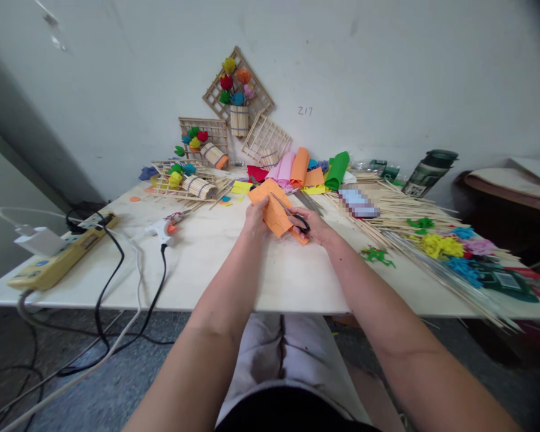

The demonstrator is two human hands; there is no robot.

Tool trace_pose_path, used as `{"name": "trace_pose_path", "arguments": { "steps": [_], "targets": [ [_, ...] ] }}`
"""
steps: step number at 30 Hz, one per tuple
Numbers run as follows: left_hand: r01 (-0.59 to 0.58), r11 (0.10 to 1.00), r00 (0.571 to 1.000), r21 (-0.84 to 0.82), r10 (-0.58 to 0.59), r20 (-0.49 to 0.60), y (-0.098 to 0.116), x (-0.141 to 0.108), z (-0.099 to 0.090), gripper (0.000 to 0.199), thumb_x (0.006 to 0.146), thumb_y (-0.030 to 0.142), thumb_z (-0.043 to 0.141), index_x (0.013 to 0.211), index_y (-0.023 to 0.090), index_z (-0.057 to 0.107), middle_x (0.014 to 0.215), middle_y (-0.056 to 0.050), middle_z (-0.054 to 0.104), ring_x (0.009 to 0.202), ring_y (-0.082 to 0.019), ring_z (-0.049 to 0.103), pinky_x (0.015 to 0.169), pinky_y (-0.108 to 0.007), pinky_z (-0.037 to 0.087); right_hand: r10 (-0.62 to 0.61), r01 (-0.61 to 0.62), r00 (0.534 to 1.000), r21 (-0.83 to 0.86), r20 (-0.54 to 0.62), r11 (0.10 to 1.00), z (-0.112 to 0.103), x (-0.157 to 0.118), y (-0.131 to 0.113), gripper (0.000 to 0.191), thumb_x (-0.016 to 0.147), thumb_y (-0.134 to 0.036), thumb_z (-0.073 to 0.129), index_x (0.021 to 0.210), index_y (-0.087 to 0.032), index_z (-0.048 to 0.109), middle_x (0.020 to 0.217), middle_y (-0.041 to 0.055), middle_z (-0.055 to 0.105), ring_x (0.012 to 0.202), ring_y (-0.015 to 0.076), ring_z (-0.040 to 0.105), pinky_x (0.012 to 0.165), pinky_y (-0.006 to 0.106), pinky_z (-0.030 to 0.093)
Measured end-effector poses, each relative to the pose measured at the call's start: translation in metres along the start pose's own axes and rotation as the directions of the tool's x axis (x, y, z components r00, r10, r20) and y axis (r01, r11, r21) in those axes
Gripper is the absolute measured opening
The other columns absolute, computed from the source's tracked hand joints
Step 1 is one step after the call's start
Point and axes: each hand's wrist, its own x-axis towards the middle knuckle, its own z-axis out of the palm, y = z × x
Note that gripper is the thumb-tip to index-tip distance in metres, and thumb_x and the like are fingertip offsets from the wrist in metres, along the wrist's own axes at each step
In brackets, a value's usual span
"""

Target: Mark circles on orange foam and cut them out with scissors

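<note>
An orange sheet (275,217), which looks like crepe paper or felt with faint drawn lines, is held above the front middle of the table. My left hand (255,217) pinches its left edge. Scissors (302,223) with black handles are in my right hand (314,228), their blades lying across the right part of the sheet. A strip of the orange sheet hangs down by the right fingers. Beyond my hands lie rolled sheets: an orange roll (300,167), a pink roll (282,168) and a green roll (338,170).
Stick lattices with coloured flowers (238,90) lean on the wall. A white glue gun (162,229) and a yellow power strip (63,252) with cords are at left. Thin wooden sticks (400,207), a phone (359,203), a dark bottle (429,173) and coloured scraps (441,246) lie right.
</note>
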Motion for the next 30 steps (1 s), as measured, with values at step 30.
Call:
{"name": "trace_pose_path", "arguments": {
  "steps": [30],
  "targets": [
    [0.029, 0.999, 0.997, 0.041, -0.032, 0.069, -0.0066, -0.0024, 0.0017, 0.028, 0.067, 0.012, 0.07, 0.094, 0.014, 0.063, 0.08, -0.009, 0.071, 0.085, -0.026, 0.068, 0.083, -0.038, 0.053, -0.031, 0.032, 0.998, 0.019, -0.049, 0.999, 0.002, -0.0027, -0.0036, 0.022, 0.066, -0.037, 0.066, 0.067, -0.017, 0.058, 0.04, -0.0056, 0.045, 0.03, 0.0056, 0.033, 0.028, 0.018, 0.023]
  ]
}}
